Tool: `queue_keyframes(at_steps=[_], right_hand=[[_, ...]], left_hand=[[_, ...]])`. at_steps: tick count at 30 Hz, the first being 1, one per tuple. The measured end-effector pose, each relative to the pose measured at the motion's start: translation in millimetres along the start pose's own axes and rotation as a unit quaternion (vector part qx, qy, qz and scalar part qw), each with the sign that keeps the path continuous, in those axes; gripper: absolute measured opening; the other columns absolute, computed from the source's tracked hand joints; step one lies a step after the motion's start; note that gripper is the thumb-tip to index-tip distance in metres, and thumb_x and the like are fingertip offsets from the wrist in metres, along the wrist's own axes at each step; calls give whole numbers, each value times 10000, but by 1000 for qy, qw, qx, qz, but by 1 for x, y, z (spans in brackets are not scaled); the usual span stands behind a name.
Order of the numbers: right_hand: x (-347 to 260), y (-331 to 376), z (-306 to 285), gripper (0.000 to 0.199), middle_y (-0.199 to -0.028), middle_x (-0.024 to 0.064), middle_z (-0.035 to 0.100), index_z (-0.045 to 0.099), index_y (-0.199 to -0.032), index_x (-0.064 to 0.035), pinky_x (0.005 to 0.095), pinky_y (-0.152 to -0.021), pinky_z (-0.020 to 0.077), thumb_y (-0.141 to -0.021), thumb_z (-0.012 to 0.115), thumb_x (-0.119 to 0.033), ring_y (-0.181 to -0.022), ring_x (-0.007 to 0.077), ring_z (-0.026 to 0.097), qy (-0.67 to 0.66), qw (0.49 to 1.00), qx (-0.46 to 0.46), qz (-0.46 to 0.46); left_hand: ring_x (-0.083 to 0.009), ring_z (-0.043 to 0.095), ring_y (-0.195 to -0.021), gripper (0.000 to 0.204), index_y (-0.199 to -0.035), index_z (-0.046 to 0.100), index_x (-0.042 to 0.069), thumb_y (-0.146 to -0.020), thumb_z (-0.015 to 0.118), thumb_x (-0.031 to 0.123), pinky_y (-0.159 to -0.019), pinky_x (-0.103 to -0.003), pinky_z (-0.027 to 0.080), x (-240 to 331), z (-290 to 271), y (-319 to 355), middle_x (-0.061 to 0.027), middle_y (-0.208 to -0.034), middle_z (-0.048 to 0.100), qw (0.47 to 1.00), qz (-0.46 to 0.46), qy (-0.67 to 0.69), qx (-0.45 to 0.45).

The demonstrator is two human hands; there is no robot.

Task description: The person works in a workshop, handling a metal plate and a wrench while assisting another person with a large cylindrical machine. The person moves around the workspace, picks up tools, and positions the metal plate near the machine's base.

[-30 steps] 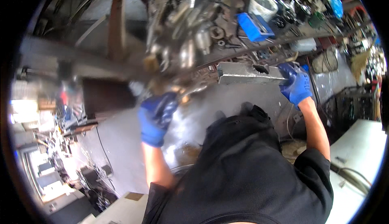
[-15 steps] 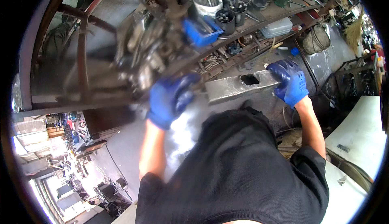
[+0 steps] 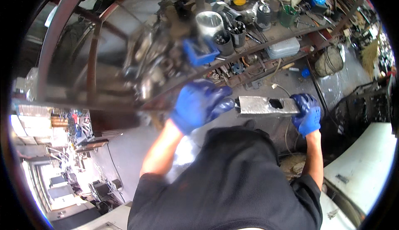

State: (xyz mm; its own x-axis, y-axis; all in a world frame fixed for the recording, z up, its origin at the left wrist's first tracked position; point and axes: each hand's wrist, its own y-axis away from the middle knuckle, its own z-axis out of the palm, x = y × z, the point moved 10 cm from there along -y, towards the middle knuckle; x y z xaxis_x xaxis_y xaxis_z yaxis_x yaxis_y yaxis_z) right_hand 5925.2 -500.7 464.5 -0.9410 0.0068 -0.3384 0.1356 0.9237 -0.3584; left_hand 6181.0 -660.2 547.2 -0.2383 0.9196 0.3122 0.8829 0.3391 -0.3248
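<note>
While the right hand (image 3: 306, 114) is kept wrapped over the right end of the grey metal block (image 3: 266, 106), at the right of centre in the frame, the left hand (image 3: 198, 104) has been brought across from the lower left, where it was seen a second ago, until its gloved fingertips lie at the block's left end. Half a second ago that hand was raised beside the block; now its fingers (image 3: 221, 103) are held loosely together and pointed at the metal, though whether they actually touch it cannot be told. The right fingers are curled over the block's end in a closed grip. The block, with a dark rectangular hole in its upper face, is held level in front of the dark-clothed chest, below the cluttered worktop (image 3: 286, 32). On that worktop a blue box (image 3: 200, 52), black cups of small parts (image 3: 230, 36) and a pale plastic container (image 3: 283, 47) can be seen. From the shift, it is judged that the block is being taken into both hands for a steadier hold.
</note>
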Motion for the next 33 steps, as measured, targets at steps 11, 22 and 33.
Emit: queue_keyframes(at_steps=[11,22,33], right_hand=[[-5,-5,17,444,-1050,186,720,724,-1100,-93,515,-891,545,-661,692,-30,-1002,444,670,-38,999,-25,-8],[-20,-26,46,451,-1078,179,727,735,-1107,-106,509,-921,547,-662,704,-38,-1027,444,668,-50,996,-71,-35],[14,-13,37,432,-1080,182,738,750,-1095,-109,500,-935,552,-664,744,-74,-1027,427,686,-29,996,-87,13]], left_hand=[[-358,680,-774,278,-1055,771,132,-931,751,380,-701,-476,532,-14,17,31,-139,-834,694,999,-33,-14,12],[-386,687,-815,279,-1071,730,119,-978,692,379,-692,-493,524,-53,23,61,-154,-848,690,993,-117,15,-5],[-383,702,-817,203,-1050,750,127,-958,723,306,-726,-474,552,-22,24,20,-147,-875,724,992,-108,59,-18]])
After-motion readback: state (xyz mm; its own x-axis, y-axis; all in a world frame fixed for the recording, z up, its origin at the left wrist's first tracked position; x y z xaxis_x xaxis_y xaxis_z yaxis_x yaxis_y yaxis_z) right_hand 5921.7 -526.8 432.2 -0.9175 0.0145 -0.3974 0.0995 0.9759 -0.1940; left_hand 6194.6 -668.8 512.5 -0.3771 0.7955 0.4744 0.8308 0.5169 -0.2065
